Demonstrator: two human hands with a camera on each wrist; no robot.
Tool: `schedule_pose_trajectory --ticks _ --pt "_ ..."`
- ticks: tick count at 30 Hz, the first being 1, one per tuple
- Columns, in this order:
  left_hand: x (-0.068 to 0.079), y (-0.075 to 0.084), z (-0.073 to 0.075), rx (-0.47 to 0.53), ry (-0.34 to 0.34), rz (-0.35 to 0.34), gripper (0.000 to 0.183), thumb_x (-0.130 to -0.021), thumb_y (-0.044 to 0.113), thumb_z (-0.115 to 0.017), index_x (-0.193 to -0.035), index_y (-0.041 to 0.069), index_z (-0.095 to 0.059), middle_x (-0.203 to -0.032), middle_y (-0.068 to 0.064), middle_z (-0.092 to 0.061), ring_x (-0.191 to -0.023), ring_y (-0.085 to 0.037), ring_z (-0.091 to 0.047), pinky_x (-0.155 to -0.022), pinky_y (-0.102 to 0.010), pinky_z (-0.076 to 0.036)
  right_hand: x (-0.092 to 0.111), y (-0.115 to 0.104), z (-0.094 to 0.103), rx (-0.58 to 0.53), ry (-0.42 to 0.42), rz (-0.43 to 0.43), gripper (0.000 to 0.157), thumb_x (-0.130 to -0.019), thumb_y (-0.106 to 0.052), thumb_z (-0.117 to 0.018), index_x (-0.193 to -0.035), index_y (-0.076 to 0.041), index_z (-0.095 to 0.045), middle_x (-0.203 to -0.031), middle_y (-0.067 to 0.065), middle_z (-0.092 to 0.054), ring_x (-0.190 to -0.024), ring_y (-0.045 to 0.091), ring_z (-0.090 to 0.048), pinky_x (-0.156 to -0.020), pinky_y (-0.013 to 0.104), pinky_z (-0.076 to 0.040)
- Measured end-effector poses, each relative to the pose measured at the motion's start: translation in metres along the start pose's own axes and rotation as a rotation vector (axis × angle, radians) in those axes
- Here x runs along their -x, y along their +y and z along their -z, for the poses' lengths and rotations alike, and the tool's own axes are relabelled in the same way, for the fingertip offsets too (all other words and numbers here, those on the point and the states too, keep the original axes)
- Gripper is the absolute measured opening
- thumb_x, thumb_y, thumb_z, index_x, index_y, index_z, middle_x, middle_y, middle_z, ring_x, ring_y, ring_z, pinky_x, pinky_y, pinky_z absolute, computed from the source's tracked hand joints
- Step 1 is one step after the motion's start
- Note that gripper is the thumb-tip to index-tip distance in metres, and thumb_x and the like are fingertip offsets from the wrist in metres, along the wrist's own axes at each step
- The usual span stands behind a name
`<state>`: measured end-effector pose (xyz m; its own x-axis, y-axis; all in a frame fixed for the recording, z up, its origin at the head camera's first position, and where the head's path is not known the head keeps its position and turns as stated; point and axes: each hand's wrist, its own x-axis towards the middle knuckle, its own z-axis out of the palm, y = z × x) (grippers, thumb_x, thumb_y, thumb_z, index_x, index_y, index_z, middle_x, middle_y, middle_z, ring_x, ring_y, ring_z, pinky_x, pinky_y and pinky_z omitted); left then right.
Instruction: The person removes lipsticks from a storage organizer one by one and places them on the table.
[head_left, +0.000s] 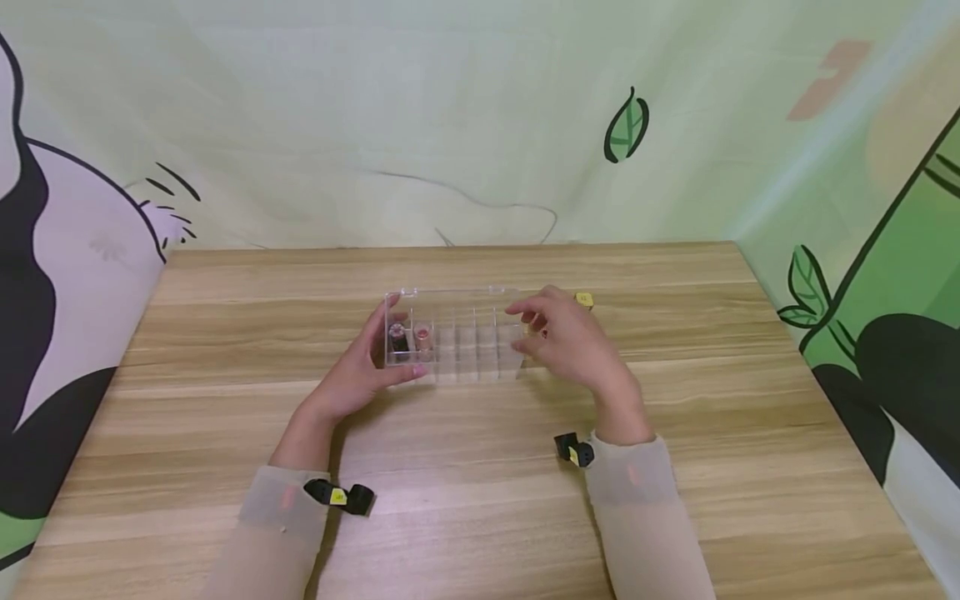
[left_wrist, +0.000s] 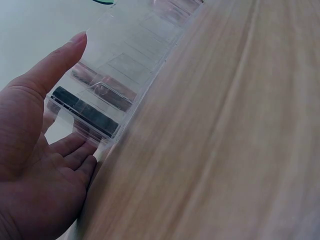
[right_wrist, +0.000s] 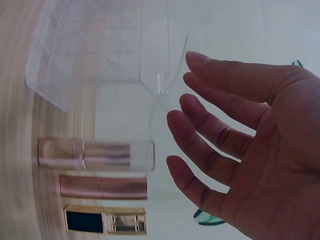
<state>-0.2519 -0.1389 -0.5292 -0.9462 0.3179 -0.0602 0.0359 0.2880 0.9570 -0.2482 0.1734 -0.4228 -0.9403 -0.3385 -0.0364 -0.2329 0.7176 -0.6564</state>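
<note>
Soft, fairly even light fills the head view, laying a pale sheen on the tabletop [head_left: 442, 508] and soft shadows beside the sleeves [head_left: 273, 533]; a whitish streak crosses the backdrop [head_left: 465, 117] at right. Both wrist views are dimmer: the right hand [right_wrist: 280, 135] looks shaded, the clear compartment case [right_wrist: 100, 45] washes out, and the tabletop grain blurs.

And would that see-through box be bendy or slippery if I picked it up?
The see-through box is probably stiff, since its walls look straight. It may be slippery, as its sides look smooth and shiny. The dark tube and pink tube at one end might make that end heavier.
</note>
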Motion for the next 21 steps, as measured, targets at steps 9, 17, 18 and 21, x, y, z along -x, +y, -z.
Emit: schedule_pose_trajectory --ticks 9,17,18,21 --pt "-0.001 0.0 0.001 0.006 -0.006 0.004 0.111 -0.084 0.031 -0.089 -0.163 0.048 -0.012 -0.166 -0.006 -0.034 -0.154 -0.033 -0.032 -0.127 -0.06 -0.018 -0.004 -0.012 -0.013 0.031 0.036 0.067 0.039 -0.092 -0.019 -0.079 -0.129 -0.011 -0.071 -0.118 0.008 -0.064 -0.104 0.024 -0.063 -0.09 0.04 -0.053" --pt "-0.001 -0.001 0.0 0.006 -0.001 -0.007 0.111 -0.083 0.029 -0.089 -0.161 0.052 -0.013 -0.165 -0.008 -0.034 -0.152 -0.034 -0.035 -0.127 -0.06 -0.02 -0.007 -0.02 -0.023 0.017 0.072 0.103 0.04 -0.093 -0.022 -0.078 -0.131 -0.011 -0.07 -0.116 0.007 -0.063 -0.103 0.023 -0.063 -0.089 0.039 -0.053" --pt "-0.001 -0.001 0.0 0.007 -0.001 -0.007 0.111 -0.083 0.029 -0.089 -0.161 0.052 -0.013 -0.165 -0.008 -0.034 -0.152 -0.034 -0.035 -0.127 -0.06 -0.02 -0.007 -0.021 -0.024 0.013 0.074 0.106 0.04 -0.093 -0.022 -0.078 -0.131 -0.011 -0.07 -0.116 0.007 -0.063 -0.103 0.023 -0.063 -0.09 0.04 -0.052" --pt "-0.002 -0.001 0.0 0.008 -0.004 -0.004 0.11 -0.084 0.029 -0.089 -0.161 0.052 -0.014 -0.165 -0.008 -0.035 -0.152 -0.033 -0.035 -0.127 -0.059 -0.02 -0.007 -0.022 -0.026 0.007 0.082 0.109 0.041 -0.094 -0.023 -0.078 -0.132 -0.012 -0.07 -0.115 0.005 -0.063 -0.103 0.022 -0.062 -0.09 0.039 -0.052"
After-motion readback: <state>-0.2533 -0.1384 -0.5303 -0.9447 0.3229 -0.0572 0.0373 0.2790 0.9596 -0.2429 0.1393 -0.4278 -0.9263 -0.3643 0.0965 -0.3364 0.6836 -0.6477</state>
